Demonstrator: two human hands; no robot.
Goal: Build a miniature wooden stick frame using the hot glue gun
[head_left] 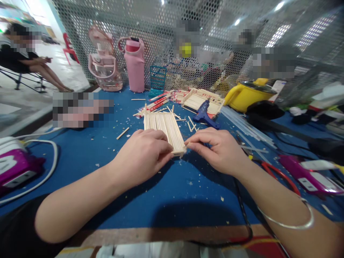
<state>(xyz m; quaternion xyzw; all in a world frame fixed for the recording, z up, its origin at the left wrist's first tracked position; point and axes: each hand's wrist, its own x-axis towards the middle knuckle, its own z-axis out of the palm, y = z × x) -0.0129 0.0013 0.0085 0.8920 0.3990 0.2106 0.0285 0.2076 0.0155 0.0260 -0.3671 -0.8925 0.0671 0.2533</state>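
Observation:
A small panel of wooden sticks [164,124], laid side by side with short posts at its far corners, rests on the blue table cover. My left hand [149,148] is closed on the panel's near left part, fingers curled at its front edge. At the near right corner, my right hand [215,148] pinches with thumb and forefinger; what lies between the tips is too small to make out. Beyond my right hand lies a blue glue gun [205,115]. It leans by a second stick-built piece [201,100], shaped like a low tray with raised sides.
Loose sticks [123,133] and red-white stick packets [158,102] lie about. Clear glue sticks [247,125], a yellow pot [248,95] and red-handled pliers [279,175] are at right. Purple power strips [18,168] flank the table. A pink bottle [134,66] stands before a mesh screen [161,43].

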